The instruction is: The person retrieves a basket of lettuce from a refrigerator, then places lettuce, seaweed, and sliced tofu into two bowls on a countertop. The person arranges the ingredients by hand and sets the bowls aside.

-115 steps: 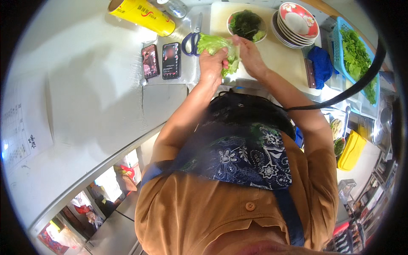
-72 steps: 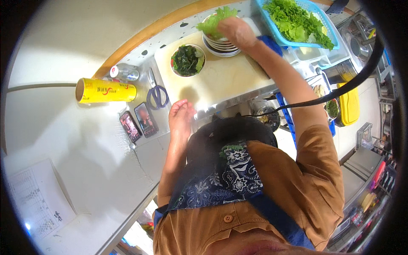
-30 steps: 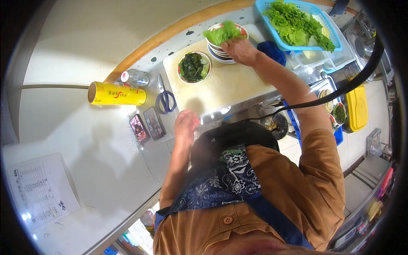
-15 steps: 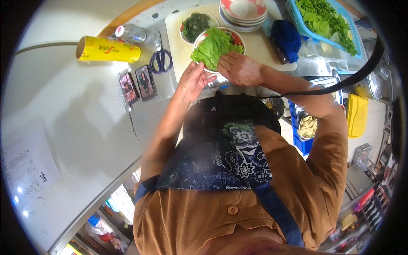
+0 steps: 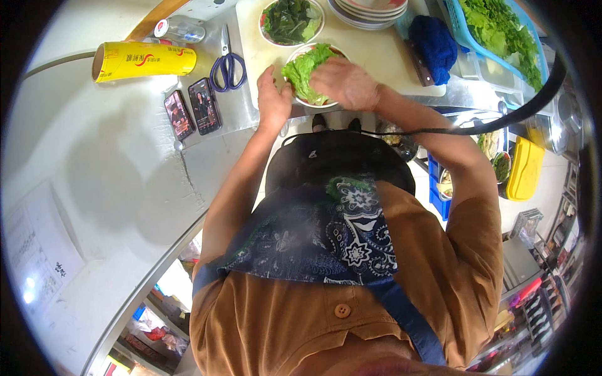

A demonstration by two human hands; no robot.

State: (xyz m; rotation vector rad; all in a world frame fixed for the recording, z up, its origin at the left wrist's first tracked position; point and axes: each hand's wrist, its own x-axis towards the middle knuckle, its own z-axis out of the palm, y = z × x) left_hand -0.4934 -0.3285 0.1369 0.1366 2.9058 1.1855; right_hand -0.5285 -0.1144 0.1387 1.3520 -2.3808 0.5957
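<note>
Nearest the camera: orange shirt, blue patterned bandana, both forearms reaching away toward the worktop (image 5: 157, 156). Left hand (image 5: 274, 100) rests open at the near-left rim of a red-and-white bowl (image 5: 300, 99), fingers spread, gripping nothing that can be seen. Right hand (image 5: 343, 83) lies flat, palm down, over the right side of the lettuce leaf (image 5: 305, 69) in that bowl, fingers loosely extended and pressing rather than pinching. Bowl stands on the pale cutting board (image 5: 370, 59), at its near edge. Judgement: step in hand is lining or bedding the bowl with the leaf; the leaf looks seated but still ruffled along its left side. Next move would call for smoothing the leaf to the bowl wall while the left hand steadies the rim, then lifting the right hand clear without dragging the leaf out. Left of the board: two phones (image 5: 192, 110) side by side, blue-handled scissors (image 5: 227, 59), and farther left a yellow roll (image 5: 144, 59) lying on its side. Beyond the bowl: a bowl of dark greens (image 5: 290, 20), a stack of plates (image 5: 370, 9), a blue cloth (image 5: 434, 41), and far right a blue tray of lettuce (image 5: 498, 28).
</note>
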